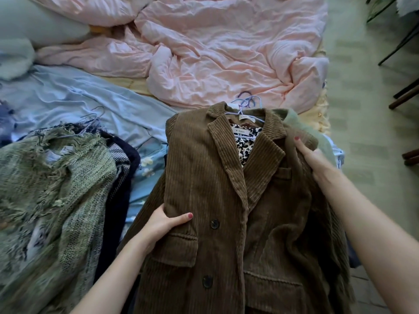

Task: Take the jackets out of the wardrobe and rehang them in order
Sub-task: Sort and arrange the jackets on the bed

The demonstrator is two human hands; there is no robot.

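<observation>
The left hand (163,223) gripped the folded side edge of the brown corduroy jacket (226,211), thumb laid over the front panel and fingers tucked beneath. This grip appeared meant to carry the garment's weight on that side. The right hand (315,159) held the opposite shoulder, its fingers wrapped round the cloth, apparently to keep the jacket spread and level between the two hands. The jacket lay front-up at the near edge of the bed (127,85), on a pale hanger (247,105) whose hook pointed away from the person. A leopard-print garment (246,141) showed inside its collar, and a pale green garment (294,120) lay under its right shoulder, so it seemed to top a stack.

To the left lay a second heap, a fringed green knit jacket (56,189) over dark garments (122,177), with thin hangers (93,121) at its far end. The two heaps suggested sorting before rehanging. Beyond both lay a blue sheet (79,103) and a crumpled pink duvet (226,53). No wardrobe was in view.
</observation>
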